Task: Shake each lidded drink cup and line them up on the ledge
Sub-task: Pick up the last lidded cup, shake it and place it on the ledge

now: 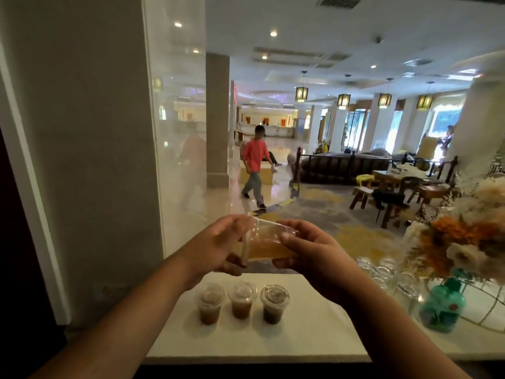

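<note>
A clear lidded cup of amber drink (266,246) lies on its side in the air above the white ledge (314,332). My left hand (216,247) grips its lid end and my right hand (306,250) grips its base end. Below, three lidded cups stand upright in a row on the ledge: a brown drink (210,306) on the left, a brown drink (241,300) in the middle, and a darker drink (274,303) on the right.
Several clear glasses (388,272) stand at the ledge's right, beside a green bottle (442,306) and a flower arrangement (464,236). A wall and glass panel (175,132) close off the left. Beyond the ledge a person in a red shirt (255,165) walks through a lobby.
</note>
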`<state>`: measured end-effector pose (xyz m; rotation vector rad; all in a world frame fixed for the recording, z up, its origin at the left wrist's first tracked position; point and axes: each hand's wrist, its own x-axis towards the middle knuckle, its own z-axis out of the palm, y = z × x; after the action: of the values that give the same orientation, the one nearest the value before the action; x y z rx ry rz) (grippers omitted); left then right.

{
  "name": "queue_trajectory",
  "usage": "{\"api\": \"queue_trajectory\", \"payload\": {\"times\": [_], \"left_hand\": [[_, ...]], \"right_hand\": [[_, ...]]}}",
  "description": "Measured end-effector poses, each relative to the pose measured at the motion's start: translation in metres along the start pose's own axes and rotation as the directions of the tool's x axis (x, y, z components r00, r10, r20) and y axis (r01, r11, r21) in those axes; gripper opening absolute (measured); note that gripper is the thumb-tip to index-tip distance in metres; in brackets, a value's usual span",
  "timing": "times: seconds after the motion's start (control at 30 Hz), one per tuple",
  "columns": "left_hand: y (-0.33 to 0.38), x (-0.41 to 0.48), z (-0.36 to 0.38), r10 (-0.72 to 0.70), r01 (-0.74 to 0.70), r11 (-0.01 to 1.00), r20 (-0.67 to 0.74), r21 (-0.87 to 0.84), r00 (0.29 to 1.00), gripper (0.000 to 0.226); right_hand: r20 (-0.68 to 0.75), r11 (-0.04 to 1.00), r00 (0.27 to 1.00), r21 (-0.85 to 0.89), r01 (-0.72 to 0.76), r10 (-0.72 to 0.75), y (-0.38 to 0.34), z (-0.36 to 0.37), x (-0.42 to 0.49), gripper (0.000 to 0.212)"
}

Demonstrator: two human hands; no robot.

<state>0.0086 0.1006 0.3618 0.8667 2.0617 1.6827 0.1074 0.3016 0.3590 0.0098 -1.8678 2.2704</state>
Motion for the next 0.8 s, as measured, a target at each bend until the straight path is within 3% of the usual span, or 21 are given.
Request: {"api": "queue_trajectory", "payload": {"times": [0.17,0.3,0.47,0.63,0.8], "left_hand": [[0.008,-0.001,0.000,0.005,-0.004,1.000,0.043,-0.017,0.999,0.056],[0.003,-0.004,0.001,0.056,-0.048,0.996,0.096,-0.076,0.994,0.063],[0.003,-0.002,0.009,-0.060,0.065,0.994,0.055,-0.084,0.997,0.078],[-0.003,-0.002,0.011,0.025,-0.012,0.991,0.097,-0.134,0.995,0.075],[0.000,-0.004,0.015,-0.040,0.058,0.982,0.102,-0.177,0.994,0.069]], "right_hand": [[-0.019,1.000,1.000,0.020,-0.017,0.017,-0.002,0.002,-0.003,0.037],[-0.062,0.994,0.992,-0.005,-0.113,0.112,-0.007,-0.001,-0.005,0.035],[-0.013,1.000,1.000,-0.009,-0.024,0.023,-0.007,-0.005,-0.010,0.034],[-0.055,0.994,0.993,-0.025,-0.111,0.109,-0.007,-0.006,-0.011,0.033],[0.000,1.000,1.000,-0.025,-0.006,0.006,-0.005,-0.013,-0.016,0.036]]}}
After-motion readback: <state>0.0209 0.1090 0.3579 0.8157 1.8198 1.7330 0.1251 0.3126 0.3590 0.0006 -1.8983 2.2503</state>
